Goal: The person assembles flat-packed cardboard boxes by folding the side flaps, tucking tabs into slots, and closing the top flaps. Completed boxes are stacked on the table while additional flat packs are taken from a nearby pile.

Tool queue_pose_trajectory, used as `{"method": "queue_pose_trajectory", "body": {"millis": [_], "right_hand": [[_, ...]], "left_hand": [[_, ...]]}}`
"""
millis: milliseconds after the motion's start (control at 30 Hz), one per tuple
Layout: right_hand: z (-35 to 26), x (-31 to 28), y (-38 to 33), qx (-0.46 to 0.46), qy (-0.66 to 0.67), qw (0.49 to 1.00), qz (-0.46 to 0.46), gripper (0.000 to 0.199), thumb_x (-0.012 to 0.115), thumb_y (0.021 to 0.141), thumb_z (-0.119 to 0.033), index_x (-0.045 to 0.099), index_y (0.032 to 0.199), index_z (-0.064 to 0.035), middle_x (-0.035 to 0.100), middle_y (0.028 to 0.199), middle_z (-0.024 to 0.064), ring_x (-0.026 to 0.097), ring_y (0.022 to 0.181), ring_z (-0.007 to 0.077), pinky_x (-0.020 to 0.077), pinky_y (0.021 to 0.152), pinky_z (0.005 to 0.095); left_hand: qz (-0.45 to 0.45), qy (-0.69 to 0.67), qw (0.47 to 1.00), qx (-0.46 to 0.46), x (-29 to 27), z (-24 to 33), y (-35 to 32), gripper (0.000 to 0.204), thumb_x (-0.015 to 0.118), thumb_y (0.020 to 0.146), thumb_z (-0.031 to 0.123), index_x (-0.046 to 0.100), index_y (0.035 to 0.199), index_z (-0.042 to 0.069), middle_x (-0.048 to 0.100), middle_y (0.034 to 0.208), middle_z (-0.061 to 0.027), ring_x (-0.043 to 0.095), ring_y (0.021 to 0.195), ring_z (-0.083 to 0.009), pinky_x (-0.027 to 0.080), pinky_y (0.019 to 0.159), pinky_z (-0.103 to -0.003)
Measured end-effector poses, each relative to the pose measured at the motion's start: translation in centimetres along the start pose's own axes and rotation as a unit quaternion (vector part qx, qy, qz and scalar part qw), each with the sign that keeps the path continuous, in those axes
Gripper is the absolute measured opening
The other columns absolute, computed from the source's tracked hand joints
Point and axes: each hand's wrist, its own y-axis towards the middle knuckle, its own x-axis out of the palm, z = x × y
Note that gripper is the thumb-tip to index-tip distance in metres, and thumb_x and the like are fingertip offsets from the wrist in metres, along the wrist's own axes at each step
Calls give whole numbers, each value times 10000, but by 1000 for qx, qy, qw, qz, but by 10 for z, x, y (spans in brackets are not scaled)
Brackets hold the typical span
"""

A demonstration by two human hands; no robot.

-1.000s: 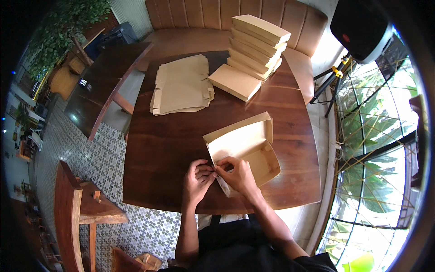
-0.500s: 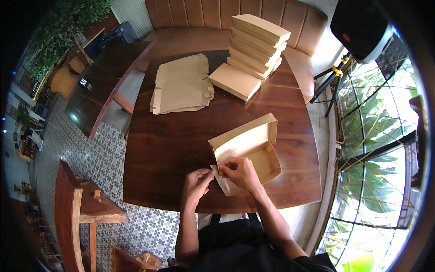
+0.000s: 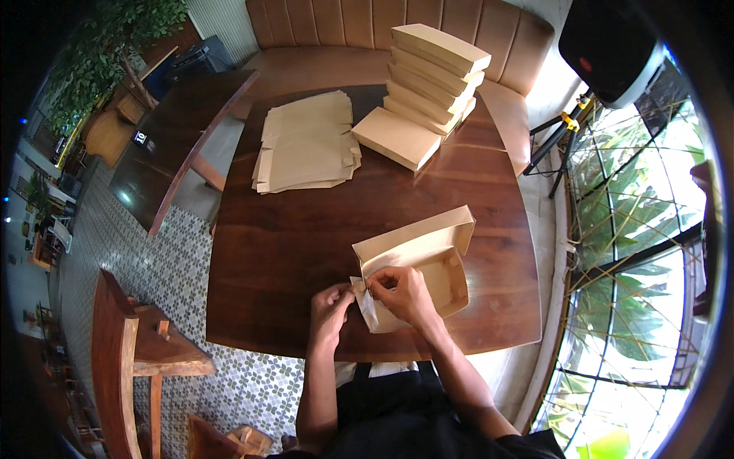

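Observation:
A brown cardboard box (image 3: 437, 277) stands near the table's front edge with its lid raised on the far side. At the box's left end, my left hand (image 3: 331, 307) pinches a small corner flap from outside. My right hand (image 3: 401, 294) reaches over the box's near left part, its fingertips closed on the same left end, close to the left fingers. Exactly which flap each fingertip grips is partly hidden by the fingers. The right end of the box is folded up.
Flat unfolded box blanks (image 3: 310, 145) lie stacked at the far left of the wooden table (image 3: 283, 252). Several folded boxes (image 3: 432, 84) form a pile at the far right, one closed box (image 3: 397, 138) in front. A padded bench (image 3: 321, 65) runs behind; a wooden chair (image 3: 118, 359) stands left.
The box has turned slightly clockwise, and its raised lid has dropped a little toward me. Both hands have shifted slightly left and remain at the box's left end.

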Motion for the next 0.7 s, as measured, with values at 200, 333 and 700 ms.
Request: {"method": "queue_pose_trajectory", "body": {"millis": [200,333,700], "right_hand": [[-4,2,-1,0,13,1000,12,230,753,942,-200,786,1000,19,787,822,118,763,750,152,602,738,307],[-3,2,-2,2,9,1000,8,223,757,937,-192,783,993,21,789,835,123,770,759,165,607,748,316],[-10,3,-4,-27,-2,1000,16,180,757,930,-151,787,1007,9,794,916,157,788,837,225,618,778,354]], "left_hand": [[1,17,1000,6,4,5,-2,223,775,955,227,765,1035,19,636,802,65,450,619,13,288,487,-200],[13,0,1000,19,9,9,-6,226,816,942,203,761,1006,-6,694,840,26,552,695,-11,391,571,-193],[26,-34,995,92,16,-3,0,187,842,912,111,722,933,-31,698,823,-5,597,725,-42,460,651,-201]]}}
